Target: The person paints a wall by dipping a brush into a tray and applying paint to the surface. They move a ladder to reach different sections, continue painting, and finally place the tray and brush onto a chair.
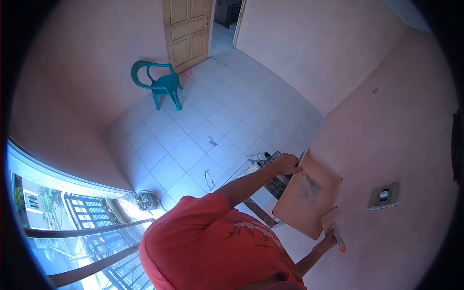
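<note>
My left hand (288,165) grips the upper edge of a peach-coloured paint tray (297,208), its fingers closed around the rim. The tray is tilted, with a grey smear on its inside face. At the tray's lower right corner, my right hand (329,240) is closed on a wide paintbrush (333,220). The brush head overlaps the tray's edge in this view, and an orange handle tip sticks out below.
Behind the tray stands a paint-stained wooden stand (278,186) with rollers (258,156) on it. A wall with an electrical socket (384,195) is at right. A green plastic chair (166,84) stands near the door (189,36). Wire scraps (209,179) lie on the tiles.
</note>
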The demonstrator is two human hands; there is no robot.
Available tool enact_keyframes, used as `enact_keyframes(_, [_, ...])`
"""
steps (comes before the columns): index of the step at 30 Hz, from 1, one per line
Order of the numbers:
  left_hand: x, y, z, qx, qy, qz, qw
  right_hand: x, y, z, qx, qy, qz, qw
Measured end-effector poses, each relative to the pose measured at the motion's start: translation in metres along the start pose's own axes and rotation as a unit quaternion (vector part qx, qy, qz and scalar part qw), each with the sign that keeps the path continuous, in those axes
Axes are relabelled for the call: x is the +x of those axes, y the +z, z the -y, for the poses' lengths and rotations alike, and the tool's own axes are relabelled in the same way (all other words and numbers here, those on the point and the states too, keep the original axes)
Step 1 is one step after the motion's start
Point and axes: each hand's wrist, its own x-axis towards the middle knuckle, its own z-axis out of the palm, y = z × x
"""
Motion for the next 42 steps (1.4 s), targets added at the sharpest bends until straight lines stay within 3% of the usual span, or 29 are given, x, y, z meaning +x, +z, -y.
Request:
enact_keyframes(5, [0.006, 0.006, 0.006, 0.009, 0.017, 0.004, 1.0, -0.005, 0.021, 0.016, 0.006, -0.024, -0.01, 1.0])
enact_keyframes(8, [0.003, 0.006, 0.007, 0.003, 0.03, 0.005, 1.0, -0.003, 0.025, 0.008, -0.008, 0.025, 0.016, 1.0])
enact_keyframes(14, [0.002, 0.0, 0.003, -0.006, 0.037, 0.02, 0.999, 0.014, 0.042, -0.017, 0.014, -0.095, -0.011, 0.995])
enact_keyframes(16, [0.0, -0.001, 0.002, -0.01, 0.035, 0.015, 0.999, 0.004, 0.047, 0.01, -0.007, -0.088, 0.023, 0.996])
enact_keyframes(20, [-0.003, -0.01, -0.001, -0.022, 0.032, 0.031, 0.999, 0.035, 0.032, -0.015, -0.051, -0.039, 0.02, 0.998])
enact_keyframes(22, [-0.003, -0.01, -0.001, -0.03, 0.029, 0.035, 0.998, 0.042, 0.033, -0.013, -0.129, -0.038, -0.025, 0.991])
enact_keyframes(26, [-0.001, -0.004, 0.002, -0.027, 0.034, 0.023, 0.999, 0.033, 0.045, 0.014, -0.129, -0.048, -0.038, 0.99])
enact_keyframes(31, [-0.002, -0.003, 0.002, -0.027, 0.039, 0.023, 0.999, 0.029, 0.049, 0.021, -0.096, -0.137, -0.051, 0.985])
enact_keyframes(32, [-0.001, -0.001, 0.003, -0.021, 0.037, 0.018, 0.999, 0.026, 0.048, 0.026, -0.095, -0.133, -0.054, 0.985])
enact_keyframes(34, [0.001, 0.0, 0.003, -0.012, 0.036, 0.019, 0.999, 0.022, 0.047, 0.044, -0.019, -0.016, -0.132, 0.991])
enact_keyframes(38, [0.001, -0.003, 0.001, -0.008, 0.029, 0.032, 0.999, 0.01, 0.037, 0.074, 0.063, -0.04, -0.132, 0.988])
enact_keyframes(40, [0.002, 0.002, 0.004, 0.003, 0.027, 0.03, 0.999, 0.016, 0.024, 0.066, 0.035, 0.003, -0.023, 0.999])
enact_keyframes(42, [0.004, 0.007, 0.006, 0.01, 0.027, -0.005, 1.0, 0.01, 0.025, 0.053, 0.041, 0.001, -0.015, 0.999])
